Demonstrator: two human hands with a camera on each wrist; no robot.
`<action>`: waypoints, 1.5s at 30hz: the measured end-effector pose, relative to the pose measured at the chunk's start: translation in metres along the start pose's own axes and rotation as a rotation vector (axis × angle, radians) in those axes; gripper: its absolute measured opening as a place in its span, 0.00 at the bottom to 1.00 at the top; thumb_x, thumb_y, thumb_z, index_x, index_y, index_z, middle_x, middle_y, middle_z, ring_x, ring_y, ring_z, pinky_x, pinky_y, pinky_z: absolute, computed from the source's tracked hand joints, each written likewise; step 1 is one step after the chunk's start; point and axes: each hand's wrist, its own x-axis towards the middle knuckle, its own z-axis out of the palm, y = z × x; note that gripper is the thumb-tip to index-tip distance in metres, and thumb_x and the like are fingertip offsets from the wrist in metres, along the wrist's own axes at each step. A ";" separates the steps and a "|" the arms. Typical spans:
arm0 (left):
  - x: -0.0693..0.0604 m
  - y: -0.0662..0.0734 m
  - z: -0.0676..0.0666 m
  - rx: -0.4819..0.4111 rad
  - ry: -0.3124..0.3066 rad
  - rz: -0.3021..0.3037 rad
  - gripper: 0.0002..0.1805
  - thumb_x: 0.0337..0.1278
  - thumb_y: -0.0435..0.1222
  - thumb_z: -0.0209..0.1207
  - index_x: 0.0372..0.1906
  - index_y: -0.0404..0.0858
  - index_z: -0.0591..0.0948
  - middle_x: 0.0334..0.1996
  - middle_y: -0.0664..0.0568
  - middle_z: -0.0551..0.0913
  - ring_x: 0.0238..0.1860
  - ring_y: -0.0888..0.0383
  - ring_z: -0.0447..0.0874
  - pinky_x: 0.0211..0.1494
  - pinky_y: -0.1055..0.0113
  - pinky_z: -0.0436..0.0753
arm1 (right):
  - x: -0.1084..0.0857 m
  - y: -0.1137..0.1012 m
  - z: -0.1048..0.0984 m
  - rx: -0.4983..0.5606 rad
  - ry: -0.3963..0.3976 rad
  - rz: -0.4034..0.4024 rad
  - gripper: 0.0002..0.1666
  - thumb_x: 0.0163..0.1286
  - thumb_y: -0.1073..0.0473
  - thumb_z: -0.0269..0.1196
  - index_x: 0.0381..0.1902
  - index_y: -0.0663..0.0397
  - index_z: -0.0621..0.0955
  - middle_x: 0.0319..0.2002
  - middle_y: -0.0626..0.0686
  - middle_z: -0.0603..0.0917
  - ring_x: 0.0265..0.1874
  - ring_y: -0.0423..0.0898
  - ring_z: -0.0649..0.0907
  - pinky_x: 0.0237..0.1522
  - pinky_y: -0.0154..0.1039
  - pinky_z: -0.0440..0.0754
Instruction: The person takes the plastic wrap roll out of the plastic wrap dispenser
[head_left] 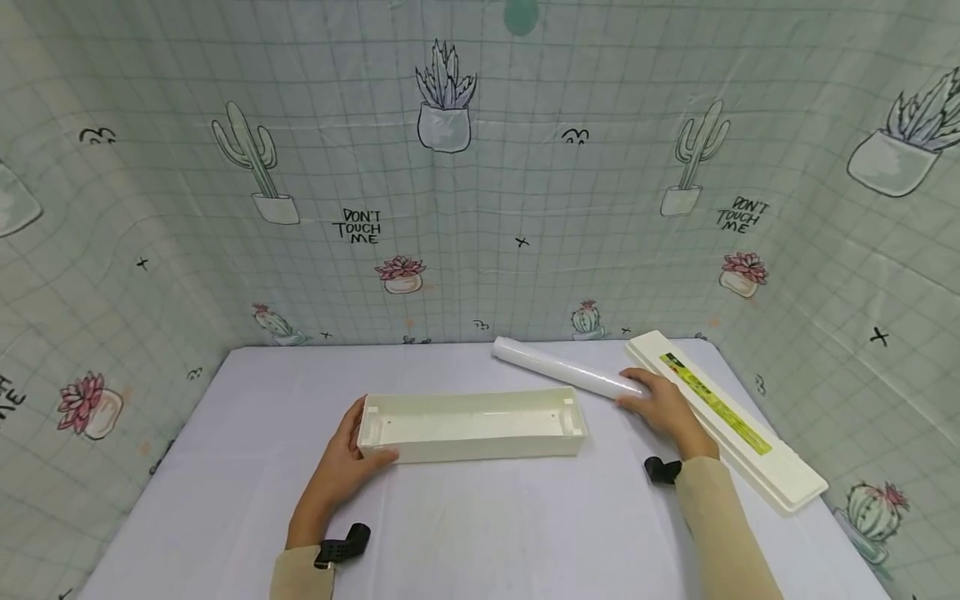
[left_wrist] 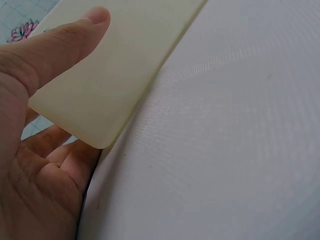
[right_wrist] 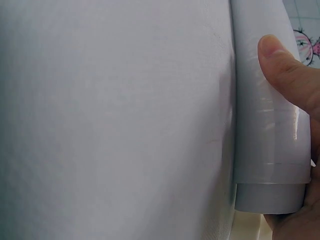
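Note:
A long cream plastic box (head_left: 480, 450) sits open-topped on the table with its inside bare. My left hand (head_left: 347, 467) holds its left end, thumb on the front wall and fingers round the end wall; in the left wrist view the thumb lies along the cream wall (left_wrist: 115, 85). To the right and behind lies a roll of plastic wrap (head_left: 555, 367), slanting on the table. Its near end is in the grip of my right hand (head_left: 663, 408). The right wrist view has my thumb across the shiny roll (right_wrist: 270, 130), whose core end sticks out below.
A long cream lid (head_left: 720, 425) with a yellow-green label lies slanted along the table's right side, just beyond my right hand. The white-covered table (head_left: 465, 533) is bordered by a hanging grid-pattern cloth (head_left: 480, 192) at the back and both sides.

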 end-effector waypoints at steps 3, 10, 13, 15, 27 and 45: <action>-0.001 -0.001 0.000 -0.003 0.004 0.000 0.61 0.57 0.34 0.74 0.84 0.41 0.44 0.81 0.39 0.54 0.80 0.41 0.57 0.60 0.87 0.67 | 0.002 -0.001 0.000 0.003 -0.009 0.006 0.33 0.67 0.53 0.73 0.65 0.63 0.78 0.64 0.68 0.79 0.62 0.66 0.77 0.66 0.64 0.70; 0.000 -0.001 0.002 0.006 0.013 -0.001 0.61 0.56 0.35 0.75 0.84 0.40 0.44 0.82 0.40 0.54 0.80 0.41 0.57 0.61 0.88 0.66 | 0.001 -0.005 -0.002 -0.003 -0.014 0.014 0.33 0.68 0.53 0.73 0.65 0.64 0.78 0.64 0.69 0.79 0.64 0.67 0.76 0.67 0.65 0.69; 0.000 -0.002 0.002 -0.005 0.008 0.005 0.61 0.56 0.34 0.75 0.84 0.40 0.44 0.82 0.39 0.53 0.80 0.41 0.57 0.60 0.87 0.67 | 0.001 -0.007 -0.003 -0.006 -0.023 0.029 0.34 0.68 0.52 0.72 0.66 0.64 0.77 0.66 0.69 0.78 0.65 0.68 0.75 0.67 0.66 0.69; 0.000 -0.002 0.002 -0.014 0.005 0.005 0.61 0.56 0.33 0.75 0.84 0.41 0.44 0.82 0.39 0.53 0.80 0.41 0.57 0.60 0.87 0.67 | 0.001 -0.008 -0.004 -0.010 -0.028 0.040 0.34 0.69 0.51 0.72 0.66 0.63 0.77 0.66 0.69 0.77 0.64 0.67 0.75 0.67 0.66 0.69; -0.002 0.000 0.000 -0.004 0.014 -0.012 0.62 0.55 0.35 0.75 0.84 0.43 0.44 0.82 0.40 0.52 0.80 0.43 0.57 0.60 0.88 0.66 | 0.001 -0.008 -0.001 -0.008 -0.022 0.028 0.34 0.68 0.52 0.72 0.65 0.64 0.77 0.64 0.69 0.79 0.61 0.66 0.77 0.64 0.65 0.71; 0.000 -0.001 0.000 0.027 0.004 -0.014 0.62 0.57 0.36 0.74 0.84 0.42 0.42 0.82 0.40 0.53 0.79 0.42 0.59 0.76 0.56 0.67 | 0.004 -0.008 -0.005 -0.025 -0.074 0.048 0.35 0.70 0.49 0.71 0.68 0.60 0.77 0.67 0.69 0.77 0.67 0.69 0.74 0.67 0.66 0.70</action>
